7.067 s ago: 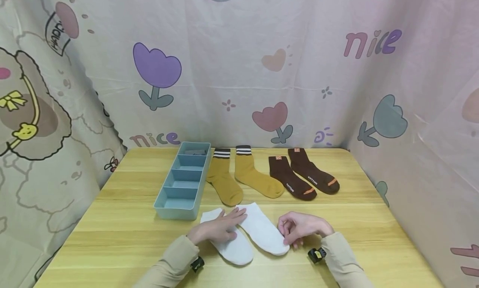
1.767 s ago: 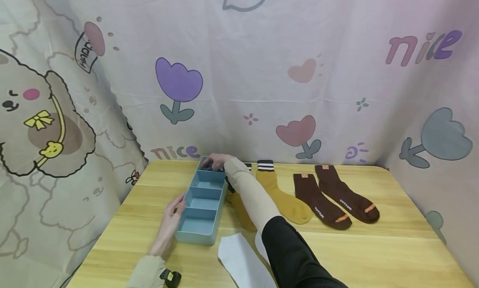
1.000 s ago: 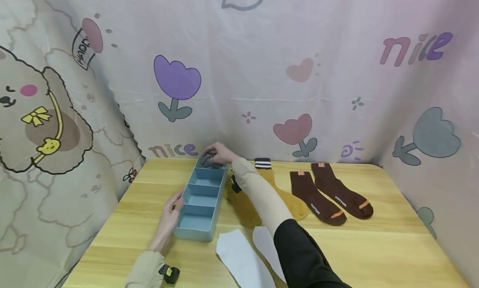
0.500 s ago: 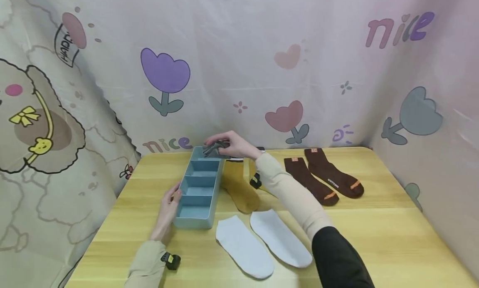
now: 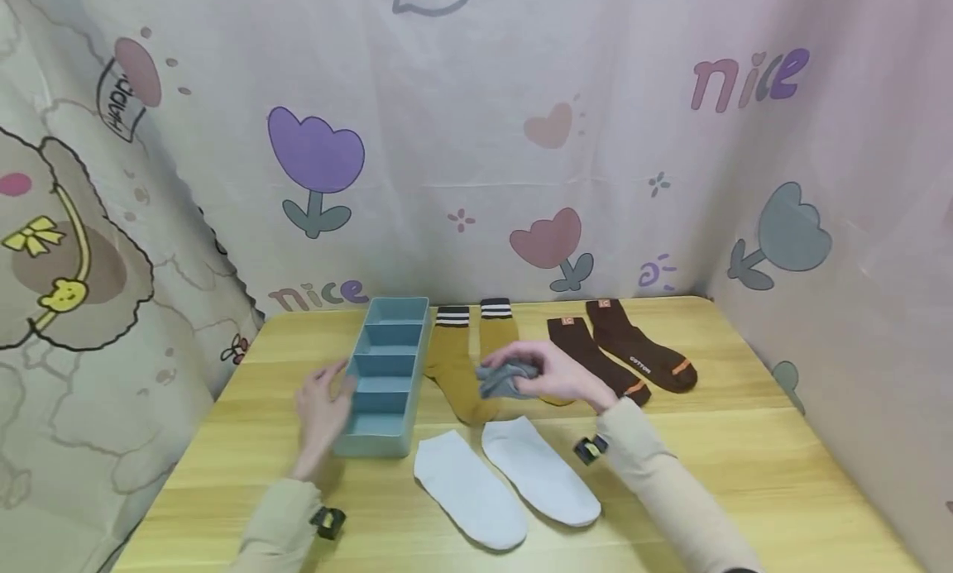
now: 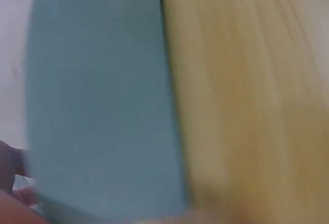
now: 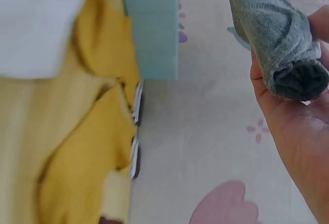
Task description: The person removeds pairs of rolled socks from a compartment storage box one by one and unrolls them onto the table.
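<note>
My right hand (image 5: 558,374) holds a rolled grey pair of socks (image 5: 508,379) above the table, fingers and thumb around it. In the right wrist view the roll (image 7: 272,34) shows a dark inner end. My left hand (image 5: 323,412) is at the left side of a blue-green divided box (image 5: 411,412), its fingers loosely bent near the rim. The blurred left wrist view is mostly filled by the box's wall (image 6: 103,100). All the box's compartments look bare. Two white socks (image 5: 471,490) lie flat, side by side, below the right hand.
Behind the grey roll lie two mustard socks (image 5: 452,362) with striped cuffs, one partly hidden by the right hand. Two brown socks (image 5: 640,354) lie at the back right. A patterned curtain (image 5: 447,143) stands behind the wooden table (image 5: 715,474).
The right hand has lifted the grey roll out of the box's far compartment and brought it right and nearer. The left hand has eased its hold at the box's side.
</note>
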Action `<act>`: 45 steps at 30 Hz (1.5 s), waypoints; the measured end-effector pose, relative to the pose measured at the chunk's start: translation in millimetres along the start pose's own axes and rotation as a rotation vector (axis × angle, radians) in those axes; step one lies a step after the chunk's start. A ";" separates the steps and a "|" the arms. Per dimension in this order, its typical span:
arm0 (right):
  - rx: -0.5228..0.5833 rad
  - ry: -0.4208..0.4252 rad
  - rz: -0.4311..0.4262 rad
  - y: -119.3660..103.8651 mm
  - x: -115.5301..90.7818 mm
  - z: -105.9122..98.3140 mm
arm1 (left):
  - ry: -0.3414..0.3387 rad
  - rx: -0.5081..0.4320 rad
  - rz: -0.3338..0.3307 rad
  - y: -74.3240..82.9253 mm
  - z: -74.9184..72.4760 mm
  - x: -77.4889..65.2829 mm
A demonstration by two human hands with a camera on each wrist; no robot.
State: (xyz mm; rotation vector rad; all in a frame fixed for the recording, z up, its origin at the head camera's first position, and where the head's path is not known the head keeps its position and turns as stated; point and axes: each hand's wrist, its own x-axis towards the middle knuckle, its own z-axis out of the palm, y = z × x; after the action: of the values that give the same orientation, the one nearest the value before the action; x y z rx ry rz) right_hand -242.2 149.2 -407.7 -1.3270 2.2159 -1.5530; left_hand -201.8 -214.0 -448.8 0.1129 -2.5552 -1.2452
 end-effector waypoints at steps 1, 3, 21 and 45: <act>0.005 0.013 0.003 0.4 -11.8 -0.8 | 0.049 0.047 0.067 11.5 10.0 -5.7; 0.019 0.045 0.004 1.9 -32.9 -2.2 | 0.089 0.074 0.218 36.7 29.1 -17.3; 0.170 0.153 0.040 27.8 -134.0 -9.4 | -0.456 0.059 0.654 135.1 149.9 -84.3; 0.018 -0.027 0.363 42.3 -182.5 -35.6 | -0.781 0.289 0.779 158.7 205.4 -93.6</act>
State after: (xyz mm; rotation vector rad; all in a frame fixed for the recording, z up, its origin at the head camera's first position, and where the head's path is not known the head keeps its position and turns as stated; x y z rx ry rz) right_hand -175.6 307.4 -490.9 -0.8694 2.2615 -1.4065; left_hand -164.4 58.8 -465.7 -1.4092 -2.8434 -0.6580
